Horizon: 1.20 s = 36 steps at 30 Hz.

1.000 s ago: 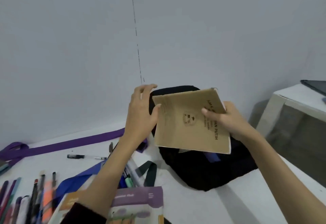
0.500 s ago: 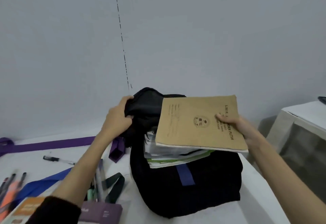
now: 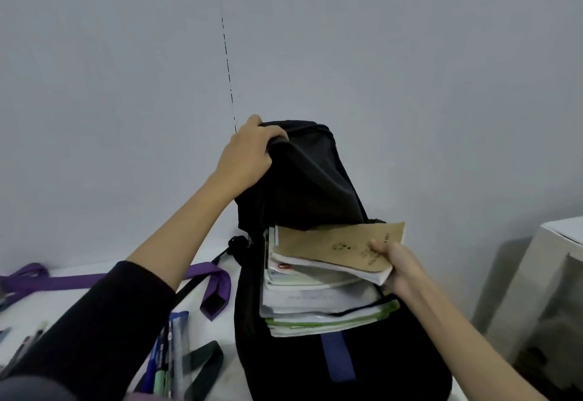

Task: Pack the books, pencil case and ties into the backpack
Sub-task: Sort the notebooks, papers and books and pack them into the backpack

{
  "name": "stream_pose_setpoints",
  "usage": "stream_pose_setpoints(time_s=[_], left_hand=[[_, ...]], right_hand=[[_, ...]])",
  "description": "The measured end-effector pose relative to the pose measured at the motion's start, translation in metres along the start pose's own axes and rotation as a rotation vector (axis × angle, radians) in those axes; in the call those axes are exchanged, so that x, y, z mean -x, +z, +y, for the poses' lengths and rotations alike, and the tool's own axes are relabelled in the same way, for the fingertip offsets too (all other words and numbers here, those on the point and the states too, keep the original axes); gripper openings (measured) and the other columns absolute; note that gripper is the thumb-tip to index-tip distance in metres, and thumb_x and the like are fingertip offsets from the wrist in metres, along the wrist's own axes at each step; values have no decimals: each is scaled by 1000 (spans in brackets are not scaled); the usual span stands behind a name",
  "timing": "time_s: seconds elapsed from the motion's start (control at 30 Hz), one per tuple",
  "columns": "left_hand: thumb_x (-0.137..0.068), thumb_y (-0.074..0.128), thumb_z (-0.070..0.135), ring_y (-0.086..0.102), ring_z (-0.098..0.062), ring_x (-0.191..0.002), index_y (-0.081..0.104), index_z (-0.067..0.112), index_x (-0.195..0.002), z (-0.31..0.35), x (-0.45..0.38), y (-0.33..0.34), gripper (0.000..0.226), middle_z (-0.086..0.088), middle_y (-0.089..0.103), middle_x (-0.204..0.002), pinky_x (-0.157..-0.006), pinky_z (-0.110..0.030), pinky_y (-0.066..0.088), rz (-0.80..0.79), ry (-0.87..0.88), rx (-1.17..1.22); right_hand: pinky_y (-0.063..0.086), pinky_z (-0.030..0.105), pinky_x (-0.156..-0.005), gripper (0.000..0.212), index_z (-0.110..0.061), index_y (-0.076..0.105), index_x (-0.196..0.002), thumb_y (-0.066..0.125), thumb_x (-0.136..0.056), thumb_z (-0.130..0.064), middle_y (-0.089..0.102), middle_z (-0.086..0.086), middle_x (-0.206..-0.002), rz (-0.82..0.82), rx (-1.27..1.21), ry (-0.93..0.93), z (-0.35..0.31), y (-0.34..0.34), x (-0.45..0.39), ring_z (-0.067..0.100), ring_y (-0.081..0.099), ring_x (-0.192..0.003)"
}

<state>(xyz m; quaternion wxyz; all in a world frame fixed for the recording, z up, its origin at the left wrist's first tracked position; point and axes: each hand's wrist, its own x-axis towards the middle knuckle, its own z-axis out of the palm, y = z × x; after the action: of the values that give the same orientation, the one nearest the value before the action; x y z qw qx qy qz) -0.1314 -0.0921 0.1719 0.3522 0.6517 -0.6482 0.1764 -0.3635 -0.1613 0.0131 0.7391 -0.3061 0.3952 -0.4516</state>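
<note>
Sliding in since a moment ago, the brown book [image 3: 339,247] is joining the stack inside the backpack [image 3: 303,179], right hand [image 3: 396,266] pinching it, left hand [image 3: 249,154] gripping the flap; ties are remaining

left arm: black sleeve [image 3: 104,321] pushed up to forearm | right arm: bare, no sleeve

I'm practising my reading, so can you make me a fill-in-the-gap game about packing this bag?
1. The left hand grips the top of the black ____.
2. The right hand pushes in a book with a ____ cover.
3. That book lies on top of a ____ of other books.
4. The tie beside the bag is ____.

Missing words: backpack; brown; stack; purple
</note>
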Motion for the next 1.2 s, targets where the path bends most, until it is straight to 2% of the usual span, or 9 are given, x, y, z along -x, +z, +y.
stream_pose_setpoints(time_s=[0.2,0.27,0.4,0.5,0.6,0.7,0.87,1.07,1.2], left_hand=[[-85,42,-2,53,-33,-88,65,25,-112,11,4,7,44,-3,41,-98,-79,-38,47,12,25,18],[-85,42,-1,52,-32,-87,64,25,-113,12,6,5,45,-1,39,-97,-76,-38,46,-3,39,1],[-82,42,-2,51,-29,-84,63,26,-113,6,9,-1,47,-1,39,-95,-72,-37,45,-37,79,-39],[-82,43,-2,51,-29,-82,63,27,-114,4,9,-1,47,1,37,-94,-71,-36,45,-58,107,-45],[-82,42,-2,50,-30,-80,62,27,-114,7,8,1,48,1,37,-95,-70,-36,44,-68,123,-49],[-82,42,-1,51,-31,-78,61,28,-114,10,9,2,47,1,38,-95,-69,-40,46,-73,140,-60],[-81,43,-2,51,-31,-76,60,29,-115,7,10,0,50,3,36,-95,-71,-42,48,-100,160,-93],[-82,44,2,52,-30,-73,58,33,-117,8,8,-3,49,3,38,-98,-61,-34,39,-140,165,-161],[-82,45,4,51,-27,-72,57,36,-118,9,6,-3,50,-1,45,-105,-58,-29,30,-155,162,-232]], right_hand=[[57,46,-65,19,-2,49,-115,42,-100,-11,64,17,-93,-161,-242,137,41,60,3,27,62,-86],[56,48,-70,27,-2,52,-115,47,-99,-23,68,17,-91,-220,29,199,44,69,1,29,66,-82],[49,22,-41,68,4,68,-90,49,-84,-61,70,16,-67,-552,899,235,31,51,9,20,66,-49],[44,22,-45,44,-9,68,-66,65,-83,-49,63,1,-52,-508,1144,-114,24,42,17,10,55,-42],[44,26,-83,34,-21,71,-99,69,-79,-48,66,-7,-93,-297,1600,-734,23,45,9,10,56,-93],[18,37,-114,54,-28,47,-138,52,-90,-51,43,-11,-145,-386,1987,-760,27,44,-1,16,32,-134],[13,37,-116,46,-30,36,-144,34,-100,-42,36,-11,-150,-231,2036,-723,40,36,-29,19,27,-141],[28,33,-110,42,-33,49,-136,43,-96,-39,49,-10,-141,-180,1925,-716,36,46,-53,19,44,-129],[23,33,-113,41,-33,51,-134,44,-94,-34,49,-12,-140,-167,1878,-754,38,48,-56,16,44,-128]])
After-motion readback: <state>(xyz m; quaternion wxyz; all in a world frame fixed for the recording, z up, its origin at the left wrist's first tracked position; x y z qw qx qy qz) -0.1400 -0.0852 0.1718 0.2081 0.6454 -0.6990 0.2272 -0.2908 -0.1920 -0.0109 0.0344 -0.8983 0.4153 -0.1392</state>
